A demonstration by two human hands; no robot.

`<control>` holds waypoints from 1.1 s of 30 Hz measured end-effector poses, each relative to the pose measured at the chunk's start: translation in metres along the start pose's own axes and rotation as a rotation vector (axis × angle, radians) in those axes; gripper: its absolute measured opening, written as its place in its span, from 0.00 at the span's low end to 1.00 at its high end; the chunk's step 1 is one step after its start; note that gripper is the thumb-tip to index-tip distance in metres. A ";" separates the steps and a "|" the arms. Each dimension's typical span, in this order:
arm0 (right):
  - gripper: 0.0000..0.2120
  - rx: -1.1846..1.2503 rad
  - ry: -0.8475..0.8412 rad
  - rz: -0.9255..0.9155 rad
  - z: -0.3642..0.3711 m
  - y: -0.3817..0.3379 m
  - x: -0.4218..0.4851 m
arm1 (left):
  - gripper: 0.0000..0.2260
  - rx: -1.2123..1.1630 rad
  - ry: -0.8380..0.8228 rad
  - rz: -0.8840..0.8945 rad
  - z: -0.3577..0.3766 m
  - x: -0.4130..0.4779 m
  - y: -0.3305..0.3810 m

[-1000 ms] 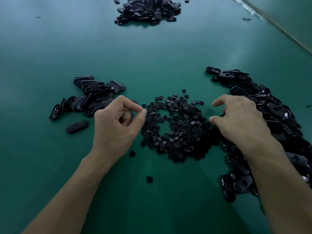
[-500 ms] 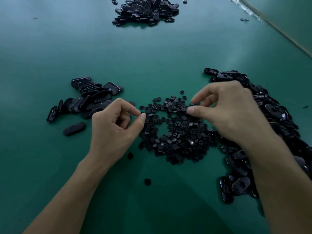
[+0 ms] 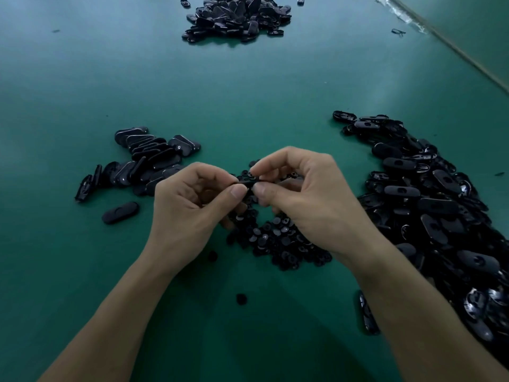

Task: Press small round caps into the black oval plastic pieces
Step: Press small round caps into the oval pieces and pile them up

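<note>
My left hand (image 3: 187, 213) pinches a black oval piece (image 3: 244, 184) between thumb and forefinger; the piece shows edge-on. My right hand (image 3: 311, 199) meets it from the right, its thumb and forefinger pinching a small round cap (image 3: 251, 174) right at the piece. Both hands hover over the heap of small round caps (image 3: 278, 238) in the middle of the green table (image 3: 248, 100). The hands hide much of the piece and the cap.
A long heap of black oval pieces (image 3: 429, 205) runs down the right side. A smaller stack (image 3: 148, 161) lies at the left, with a lone oval piece (image 3: 120, 212) near it. Another pile (image 3: 237, 17) sits far back. Loose caps (image 3: 241, 298) lie near my wrists.
My right hand has come from the right-hand heap, across the cap heap, to my left hand. My left hand has shifted slightly right; the two now touch over the caps.
</note>
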State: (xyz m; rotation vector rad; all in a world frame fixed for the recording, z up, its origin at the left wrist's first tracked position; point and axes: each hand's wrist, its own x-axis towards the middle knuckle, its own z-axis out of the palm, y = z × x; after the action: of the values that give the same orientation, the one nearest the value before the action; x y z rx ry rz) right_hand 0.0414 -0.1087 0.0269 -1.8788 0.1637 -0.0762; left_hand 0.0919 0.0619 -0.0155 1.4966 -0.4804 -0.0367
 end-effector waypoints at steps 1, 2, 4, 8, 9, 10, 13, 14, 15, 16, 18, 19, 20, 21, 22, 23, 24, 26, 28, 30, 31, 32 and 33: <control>0.07 -0.029 0.010 -0.005 0.000 0.002 0.001 | 0.05 -0.008 0.003 -0.006 0.000 0.000 -0.001; 0.06 -0.091 0.034 -0.018 -0.001 0.003 0.001 | 0.04 -0.019 0.008 -0.018 0.000 0.001 -0.001; 0.06 -0.345 0.110 -0.034 -0.005 0.005 0.003 | 0.06 -0.045 0.015 -0.058 0.000 0.002 -0.002; 0.17 -0.758 0.065 0.055 -0.011 0.011 0.002 | 0.07 -0.058 0.013 -0.098 -0.001 0.004 -0.006; 0.17 -0.780 0.043 0.075 -0.011 0.012 0.001 | 0.06 -0.059 0.013 -0.094 -0.001 0.004 -0.007; 0.15 -0.782 0.030 0.086 -0.011 0.014 0.001 | 0.06 -0.058 0.014 -0.092 -0.001 0.004 -0.007; 0.06 -0.758 0.054 0.081 -0.007 0.016 0.001 | 0.05 -0.061 0.013 -0.095 -0.002 0.004 -0.007; 0.05 -0.750 0.066 0.080 -0.006 0.017 0.002 | 0.06 -0.062 0.011 -0.097 -0.002 0.004 -0.006; 0.04 -0.742 0.072 0.081 -0.005 0.017 0.002 | 0.06 -0.064 0.010 -0.100 -0.002 0.004 -0.006; 0.04 -0.733 0.073 0.081 -0.005 0.017 0.003 | 0.07 -0.068 0.010 -0.104 -0.003 0.004 -0.006; 0.04 -0.702 0.078 0.081 -0.005 0.018 0.004 | 0.09 -0.080 0.015 -0.116 -0.002 0.004 -0.005; 0.04 -0.687 0.082 0.080 -0.006 0.017 0.004 | 0.09 -0.085 0.018 -0.119 -0.002 0.004 -0.005; 0.04 -0.674 0.085 0.079 -0.006 0.017 0.004 | 0.09 -0.088 0.019 -0.123 -0.002 0.004 -0.005; 0.05 -0.663 0.088 0.077 -0.007 0.017 0.004 | 0.09 -0.089 0.019 -0.128 -0.002 0.004 -0.005; 0.06 -0.653 0.095 0.075 -0.008 0.016 0.003 | 0.09 -0.092 0.020 -0.133 -0.001 0.004 -0.005; 0.07 -0.642 0.106 0.074 -0.008 0.016 0.003 | 0.09 -0.097 0.021 -0.140 -0.001 0.004 -0.005; 0.08 -0.629 0.119 0.072 -0.009 0.016 0.002 | 0.08 -0.103 0.024 -0.147 -0.001 0.004 -0.005; 0.08 -0.606 0.136 0.068 -0.009 0.016 0.002 | 0.08 -0.109 0.031 -0.158 -0.002 0.004 -0.005; 0.08 -0.601 0.123 0.069 -0.010 0.015 0.002 | 0.07 -0.108 0.037 -0.169 -0.002 0.005 -0.006; 0.08 -0.595 0.114 0.077 -0.010 0.015 0.003 | 0.07 -0.110 0.038 -0.179 -0.001 0.005 -0.006; 0.07 -0.590 0.114 0.079 -0.010 0.014 0.003 | 0.07 -0.111 0.038 -0.180 -0.001 0.005 -0.006; 0.07 -0.586 0.110 0.077 -0.010 0.014 0.003 | 0.07 -0.110 0.037 -0.180 -0.001 0.005 -0.006; 0.07 -0.586 0.102 0.073 -0.011 0.014 0.003 | 0.07 -0.107 0.036 -0.180 -0.002 0.005 -0.006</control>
State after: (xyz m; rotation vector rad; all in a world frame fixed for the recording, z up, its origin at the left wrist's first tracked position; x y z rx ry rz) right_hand 0.0415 -0.1234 0.0166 -2.4515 0.3539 -0.0790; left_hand 0.0984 0.0614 -0.0198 1.4292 -0.3092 -0.1745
